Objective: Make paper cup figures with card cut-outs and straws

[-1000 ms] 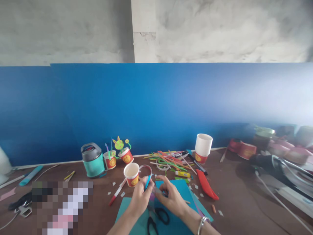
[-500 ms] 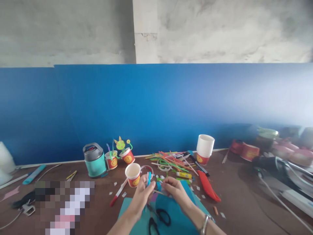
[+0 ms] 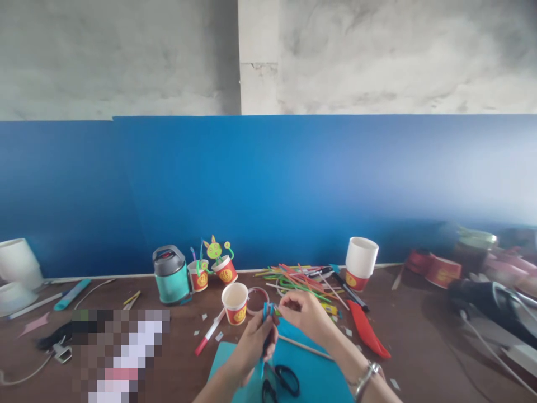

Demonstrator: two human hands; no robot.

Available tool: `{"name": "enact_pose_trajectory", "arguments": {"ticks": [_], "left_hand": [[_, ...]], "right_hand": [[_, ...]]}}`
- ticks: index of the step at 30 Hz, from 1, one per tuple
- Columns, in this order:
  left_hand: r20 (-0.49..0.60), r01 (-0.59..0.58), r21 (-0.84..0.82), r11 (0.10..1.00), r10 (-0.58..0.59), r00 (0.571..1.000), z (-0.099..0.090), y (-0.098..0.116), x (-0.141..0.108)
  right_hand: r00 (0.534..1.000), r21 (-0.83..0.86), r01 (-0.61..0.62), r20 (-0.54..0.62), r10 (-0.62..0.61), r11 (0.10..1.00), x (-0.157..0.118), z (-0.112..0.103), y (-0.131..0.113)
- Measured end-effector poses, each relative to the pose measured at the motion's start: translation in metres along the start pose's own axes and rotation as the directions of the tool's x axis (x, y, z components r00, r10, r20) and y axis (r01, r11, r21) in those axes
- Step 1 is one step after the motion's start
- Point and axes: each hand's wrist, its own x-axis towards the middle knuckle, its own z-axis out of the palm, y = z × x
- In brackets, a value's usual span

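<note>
My left hand (image 3: 255, 342) is closed around a small blue piece (image 3: 267, 311) that sticks up between its fingers. Close beside it on the right, my right hand (image 3: 302, 310) has its fingers bent and pinched near the top of the blue piece; what they hold is too small to make out. Below both hands lie black-handled scissors (image 3: 287, 380) on blue sheets (image 3: 310, 375). A thin pale stick (image 3: 306, 347) rests across the sheets, partly under my right forearm.
Left of my hands stand a paper cup (image 3: 235, 303), a red-capped marker (image 3: 210, 333), decorated cups (image 3: 225, 271) and a teal flask (image 3: 172, 275). Behind are colourful sticks (image 3: 293, 280); rightward, stacked cups (image 3: 361, 263) and a red object (image 3: 367, 330).
The view has shifted slightly left. My right hand has risen to the blue piece, and my left hand has turned and closed more. The pale stick now lies on the sheets.
</note>
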Motion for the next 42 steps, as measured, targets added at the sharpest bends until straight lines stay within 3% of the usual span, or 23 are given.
{"name": "enact_pose_trajectory", "arguments": {"ticks": [4, 8, 13, 17, 20, 23, 27, 33, 37, 42], "left_hand": [[-0.033, -0.039, 0.005, 0.999, 0.039, 0.999, 0.004, 0.0, -0.002], [-0.025, -0.066, 0.049, 0.997, 0.067, 0.997, 0.005, 0.0, -0.003], [-0.013, 0.047, -0.005, 0.999, -0.047, 0.999, 0.003, 0.0, -0.002], [-0.135, 0.099, -0.04, 0.994, -0.103, 0.985, 0.002, 0.004, 0.0], [-0.244, 0.023, -0.051, 0.998, -0.035, 0.969, 0.001, 0.006, 0.0], [-0.262, -0.028, -0.068, 0.997, 0.01, 0.965, 0.001, 0.009, -0.002], [-0.229, -0.045, -0.081, 0.996, 0.026, 0.973, 0.005, 0.016, -0.006], [-0.276, -0.135, 0.13, 0.982, 0.166, 0.947, 0.004, 0.016, -0.004], [-0.238, -0.237, 0.322, 0.917, 0.321, 0.917, -0.002, 0.011, -0.003], [-0.161, -0.32, 0.465, 0.825, 0.435, 0.886, -0.003, 0.003, -0.006]], "right_hand": [[0.999, -0.092, 0.037, -0.036, -0.04, 0.995, 0.0, 0.004, -0.001], [1.0, -0.124, -0.001, -0.023, -0.002, 0.992, -0.001, 0.006, -0.006], [1.0, -0.128, 0.001, 0.003, 0.0, 0.992, -0.003, 0.006, -0.014], [0.998, -0.049, -0.036, 0.053, 0.038, 0.998, -0.003, 0.006, -0.013], [0.985, 0.111, -0.109, 0.144, 0.092, 0.988, -0.002, 0.007, -0.007], [0.976, 0.209, -0.147, 0.187, 0.108, 0.967, -0.001, 0.008, -0.002], [0.978, 0.192, -0.139, 0.179, 0.104, 0.972, 0.0, 0.009, 0.0], [0.964, 0.192, -0.197, 0.215, 0.154, 0.961, 0.0, 0.009, -0.001], [0.906, 0.214, -0.333, 0.344, 0.248, 0.918, 0.0, 0.004, -0.002], [0.815, 0.301, -0.487, 0.494, 0.303, 0.82, -0.002, -0.004, -0.007]]}}
